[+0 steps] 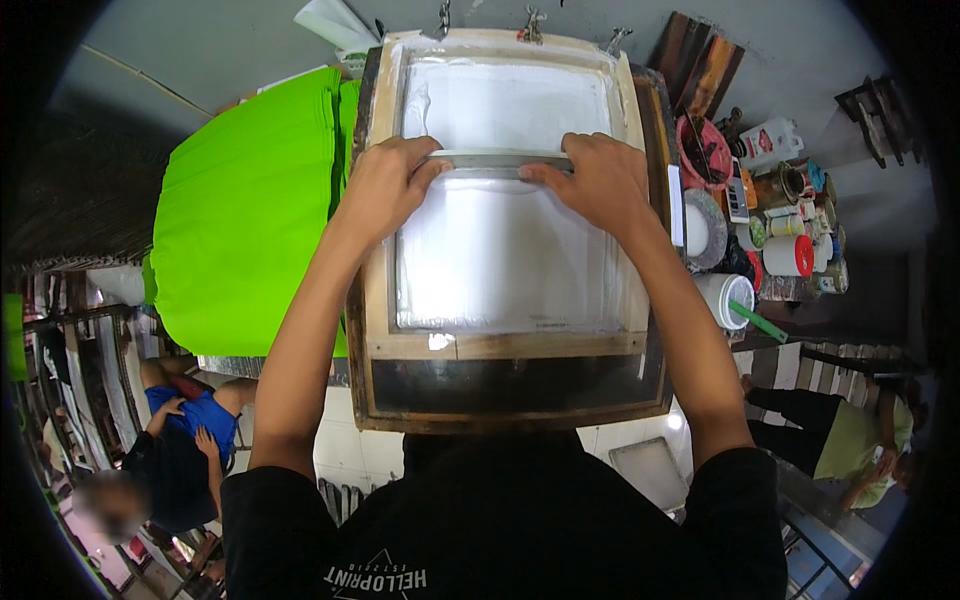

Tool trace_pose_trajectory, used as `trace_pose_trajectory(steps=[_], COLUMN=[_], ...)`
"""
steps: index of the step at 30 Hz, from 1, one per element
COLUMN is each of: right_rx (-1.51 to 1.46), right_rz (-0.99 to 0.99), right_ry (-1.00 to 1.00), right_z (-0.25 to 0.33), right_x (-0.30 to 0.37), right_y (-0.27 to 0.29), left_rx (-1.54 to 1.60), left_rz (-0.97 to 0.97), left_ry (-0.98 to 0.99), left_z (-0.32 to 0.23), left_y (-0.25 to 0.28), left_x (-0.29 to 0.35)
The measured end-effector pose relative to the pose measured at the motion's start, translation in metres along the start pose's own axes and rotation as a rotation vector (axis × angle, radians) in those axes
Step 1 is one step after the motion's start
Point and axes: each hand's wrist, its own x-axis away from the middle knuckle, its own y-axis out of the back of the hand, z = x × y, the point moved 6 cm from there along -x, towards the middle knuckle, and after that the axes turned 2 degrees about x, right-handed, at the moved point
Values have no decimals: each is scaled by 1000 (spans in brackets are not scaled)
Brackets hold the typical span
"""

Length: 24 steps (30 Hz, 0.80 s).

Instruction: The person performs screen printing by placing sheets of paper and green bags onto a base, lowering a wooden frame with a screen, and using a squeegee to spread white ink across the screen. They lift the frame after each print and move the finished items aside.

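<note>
A wood-framed printing screen (510,345) lies on a dark board, its mesh white and partly coated with wet-looking white ink. Across the upper part of the mesh stretches a long grey squeegee (490,160). My left hand (392,178) grips its left end, thumb on the near side and fingers over the far side. At the other end my right hand (605,178) holds it the same way. White ink (418,95) is smeared along the upper left inside of the frame. What lies under the screen is hidden.
Bright green fabric (245,210) is stacked to the left. On the right stand a white tub (722,300) with a green-handled tool (757,322), a pink basin (705,150) and several jars. Metal clamps (532,25) sit at the far edge. Two people sit behind, left and right.
</note>
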Motion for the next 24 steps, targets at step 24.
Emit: trace_pose_trajectory(steps=[24], right_rx=[-49], right_rz=[-108], right_ry=[35], right_z=[59], right_x=[169], right_y=[4], left_rx=[89], left_rz=[111], left_ry=[-8], left_z=[-73], left_y=[-2], left_x=[163])
